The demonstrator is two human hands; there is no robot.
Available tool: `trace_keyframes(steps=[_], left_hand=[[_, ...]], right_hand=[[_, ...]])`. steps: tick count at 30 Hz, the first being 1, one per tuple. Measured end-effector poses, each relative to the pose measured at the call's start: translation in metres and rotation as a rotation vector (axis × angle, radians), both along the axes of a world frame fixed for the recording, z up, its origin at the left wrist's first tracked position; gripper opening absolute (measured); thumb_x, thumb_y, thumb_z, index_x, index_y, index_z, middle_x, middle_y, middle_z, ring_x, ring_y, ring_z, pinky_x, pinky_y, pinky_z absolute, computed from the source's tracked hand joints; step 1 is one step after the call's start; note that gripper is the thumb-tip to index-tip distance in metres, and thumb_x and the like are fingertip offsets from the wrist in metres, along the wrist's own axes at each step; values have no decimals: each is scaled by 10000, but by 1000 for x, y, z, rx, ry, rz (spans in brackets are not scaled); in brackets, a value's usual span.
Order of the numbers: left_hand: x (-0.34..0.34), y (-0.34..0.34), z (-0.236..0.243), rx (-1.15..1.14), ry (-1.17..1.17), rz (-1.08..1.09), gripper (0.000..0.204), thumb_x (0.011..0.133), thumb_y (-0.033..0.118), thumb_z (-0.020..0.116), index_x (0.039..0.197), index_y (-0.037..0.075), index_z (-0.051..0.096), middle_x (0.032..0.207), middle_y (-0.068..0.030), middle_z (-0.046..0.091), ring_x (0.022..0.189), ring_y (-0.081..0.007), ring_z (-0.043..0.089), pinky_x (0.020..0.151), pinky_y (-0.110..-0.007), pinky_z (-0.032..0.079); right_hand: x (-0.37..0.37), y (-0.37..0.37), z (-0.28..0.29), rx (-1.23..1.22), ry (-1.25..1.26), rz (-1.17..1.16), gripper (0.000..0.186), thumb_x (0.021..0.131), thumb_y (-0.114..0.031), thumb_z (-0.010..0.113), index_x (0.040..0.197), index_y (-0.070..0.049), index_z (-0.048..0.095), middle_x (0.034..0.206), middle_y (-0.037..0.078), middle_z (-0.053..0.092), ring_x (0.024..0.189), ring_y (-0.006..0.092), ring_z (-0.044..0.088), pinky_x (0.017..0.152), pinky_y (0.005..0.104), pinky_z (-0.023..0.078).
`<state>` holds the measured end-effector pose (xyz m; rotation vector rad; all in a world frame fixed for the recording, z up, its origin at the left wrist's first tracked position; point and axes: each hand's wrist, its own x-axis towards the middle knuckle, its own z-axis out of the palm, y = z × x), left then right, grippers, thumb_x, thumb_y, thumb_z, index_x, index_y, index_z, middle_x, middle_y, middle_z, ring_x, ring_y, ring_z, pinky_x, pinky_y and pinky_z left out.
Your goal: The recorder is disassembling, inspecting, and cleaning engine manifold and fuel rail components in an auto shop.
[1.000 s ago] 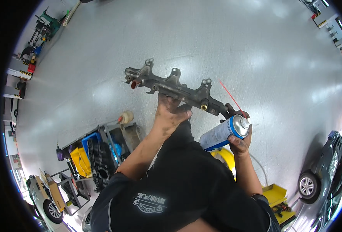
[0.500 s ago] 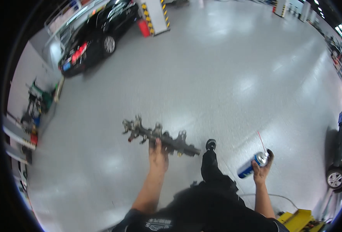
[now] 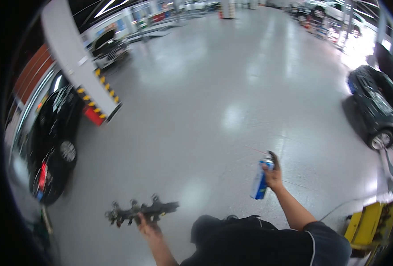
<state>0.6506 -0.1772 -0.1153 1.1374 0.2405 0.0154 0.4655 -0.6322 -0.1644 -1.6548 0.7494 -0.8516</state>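
Observation:
My left hand (image 3: 150, 228) is closed around a long, dark metal engine part (image 3: 161, 207) with several lugs sticking out along its length. The part lies roughly level, out in front of me at lower left. Over on the right, my right hand (image 3: 274, 177) grips a blue and white spray can (image 3: 259, 185) near its top, a finger up at the nozzle. From the nozzle a thin red straw (image 3: 256, 149) points left, toward the engine part's side. A wide gap separates can and part, and no spray is visible.
A yellow tool cart (image 3: 366, 226) stands at lower right, a thin hose (image 3: 343, 205) on the floor beside it. A dark car (image 3: 378, 111) with its hood up is at right. At left are a black car (image 3: 56, 128) and a striped pillar (image 3: 78, 57) with a red box (image 3: 93, 115).
My view has swung to the right and up across the workshop. The can is more upright, and its straw has turned from pointing up to pointing left. Both hands keep their holds.

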Motion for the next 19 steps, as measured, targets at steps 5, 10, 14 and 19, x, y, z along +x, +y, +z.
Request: trace_keyframes(steps=[5,10,14,19], left_hand=[[14,-8,-29,131,-13,59,559,954,369,603,1358,6,469,1303,-176,514,1187,-294,505,966,-445,428],[91,-41,-45,240,-157,-61,543,1011,288,522,1373,-102,413,1373,-203,474,1235,-257,474,1041,-428,397],[181,-78,-49,210,-166,-220,597,994,303,559,1414,-64,345,1381,-209,450,1244,-286,454,1060,-432,384],[271,-159,-23,251,-190,-462,771,946,311,639,1511,83,166,1487,-144,351,1300,-284,412,1112,-430,322]], right_hand=[[10,1,25,-316,518,76,626,851,-230,685,1414,-156,420,1213,213,532,1104,405,567,960,434,474],[-71,-26,-101,-152,1094,5,702,804,-425,679,1344,-35,459,1190,252,596,1118,426,560,951,459,473],[-207,26,-200,138,1589,254,760,828,-568,598,1376,-53,490,1330,259,535,1214,375,544,1017,412,448],[-220,114,-148,367,1255,286,817,828,-385,716,1507,-165,316,1522,154,360,1460,274,225,1182,331,208]])
